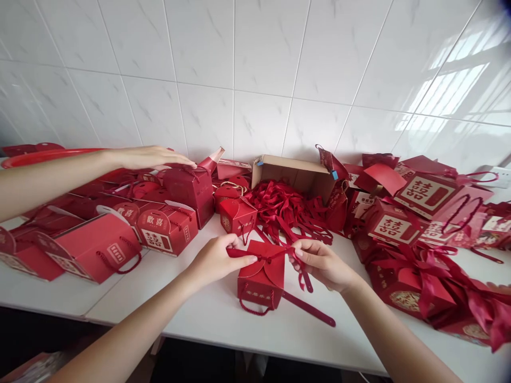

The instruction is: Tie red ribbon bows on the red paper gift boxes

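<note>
Item, one: small red box (261, 284), closed, standing upright at the front of the white table (207, 314), between the two hands. Curved flaps cover its top, gold characters mark the near side, and a twisted cord handle (255, 311) hangs there; contents hidden.

Item, one: red ribbon (275, 255), across the top of that box. Left hand (217, 260) closed in a pinch on it, thumb over the box top; right hand (321, 263) closed on it beside the box, fingers curled.

Item, one: dark red strap (309, 308), flat on the table, extending from beside the box toward the right.

Item, one: cardboard carton (297, 166), plain brown inside, open toward the front, near the tiled wall (263, 64). A heap of loose red ribbons (281, 205) lies at its mouth and spills onto the table.

Item, one: small red carton (238, 215), closed, left of the heap.

Item, one: tall dark red box (195, 194), upright; another person's hand (155, 158) reaches over its top, contact unclear.

Lot, left: red gift boxes (96, 247), several with cord handles; contents hidden.

Lot, right: piled boxes with white labels (425, 194); ahead of them, ribbon-tied boxes (411, 295), contents hidden.
</note>
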Tool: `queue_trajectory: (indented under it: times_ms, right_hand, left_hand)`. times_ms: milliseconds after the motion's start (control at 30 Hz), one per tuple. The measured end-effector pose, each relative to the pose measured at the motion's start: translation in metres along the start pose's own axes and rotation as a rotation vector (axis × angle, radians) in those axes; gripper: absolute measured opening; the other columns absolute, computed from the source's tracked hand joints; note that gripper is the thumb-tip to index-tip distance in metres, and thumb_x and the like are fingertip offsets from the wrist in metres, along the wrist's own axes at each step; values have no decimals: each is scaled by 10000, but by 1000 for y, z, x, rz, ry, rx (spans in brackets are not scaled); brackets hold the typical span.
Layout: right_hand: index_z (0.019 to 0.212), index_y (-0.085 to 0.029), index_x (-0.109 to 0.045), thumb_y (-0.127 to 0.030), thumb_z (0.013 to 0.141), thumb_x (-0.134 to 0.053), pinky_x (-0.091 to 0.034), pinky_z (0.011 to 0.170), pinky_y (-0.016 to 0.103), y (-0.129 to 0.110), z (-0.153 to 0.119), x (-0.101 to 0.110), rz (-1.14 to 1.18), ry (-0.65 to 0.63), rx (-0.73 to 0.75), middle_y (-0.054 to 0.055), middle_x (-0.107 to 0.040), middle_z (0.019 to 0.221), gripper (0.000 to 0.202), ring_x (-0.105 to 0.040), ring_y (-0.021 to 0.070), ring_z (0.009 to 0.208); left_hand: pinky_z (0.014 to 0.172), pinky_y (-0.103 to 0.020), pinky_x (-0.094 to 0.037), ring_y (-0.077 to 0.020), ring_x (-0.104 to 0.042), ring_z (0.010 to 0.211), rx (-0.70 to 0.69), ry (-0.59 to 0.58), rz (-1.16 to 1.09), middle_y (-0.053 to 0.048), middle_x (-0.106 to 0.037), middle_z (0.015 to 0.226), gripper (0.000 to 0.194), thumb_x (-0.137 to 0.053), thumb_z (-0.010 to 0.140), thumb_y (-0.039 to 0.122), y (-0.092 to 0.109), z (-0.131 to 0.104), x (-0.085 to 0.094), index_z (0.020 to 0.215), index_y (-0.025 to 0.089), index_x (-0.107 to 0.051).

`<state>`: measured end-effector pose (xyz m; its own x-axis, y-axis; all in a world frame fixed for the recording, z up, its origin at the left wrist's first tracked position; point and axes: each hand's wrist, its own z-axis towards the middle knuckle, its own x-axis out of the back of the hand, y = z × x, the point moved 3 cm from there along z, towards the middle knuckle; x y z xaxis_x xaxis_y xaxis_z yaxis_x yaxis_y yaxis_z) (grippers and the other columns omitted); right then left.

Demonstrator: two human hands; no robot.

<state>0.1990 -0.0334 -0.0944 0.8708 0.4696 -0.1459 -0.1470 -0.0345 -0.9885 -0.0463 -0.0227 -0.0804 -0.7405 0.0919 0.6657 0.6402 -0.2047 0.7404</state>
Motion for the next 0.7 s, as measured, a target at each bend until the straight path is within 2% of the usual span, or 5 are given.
queue_trajectory:
  times_ms: [133,300,467,600,700]
  right_hand:
    - [960,-245,-718,-363,744,-774,-496,676,269,-5,11,-14,27,42,131,0,-653,790,253,-576,108,664]
    - [858,-235,-752,-375,740,-772,-478,584,228,-8,23,-26,-71,203,208,-14,-662,724,185,-540,71,570]
    - [957,-182,-758,-477,726,-744,-291,365,213,-8,23,-37,-108,230,107,-76,-459,414,376,-357,55,355]
    - [915,-178,-732,-481,675,-775,-249,338,208,-5,22,-40,-96,299,105,-69,-524,494,389,-290,27,339]
    - [952,-187,-654,-465,675,-779,-259,313,197,-1,23,-39,-109,334,146,-36,-620,642,412,-345,33,350]
  left_hand:
    - [739,-300,-446,-234,-626,827,-21,-10,33,12,-678,859,403,-735,629,542,10,2,0,810,220,-573]
    - [784,-322,-466,-262,-635,892,-24,-88,-63,-19,-686,902,359,-707,657,504,17,2,-2,830,206,-605]
    - [857,-362,-456,-298,-627,954,-9,-61,-87,-61,-691,970,437,-712,656,552,2,2,-9,896,192,-644]
    - [748,-327,-459,-283,-626,858,-25,-23,-116,-41,-690,845,375,-696,685,564,-1,-2,-12,816,213,-681]
    - [607,-280,-408,-208,-569,670,-49,-106,-192,-1,-610,661,342,-649,746,539,7,-6,-8,656,209,-644]
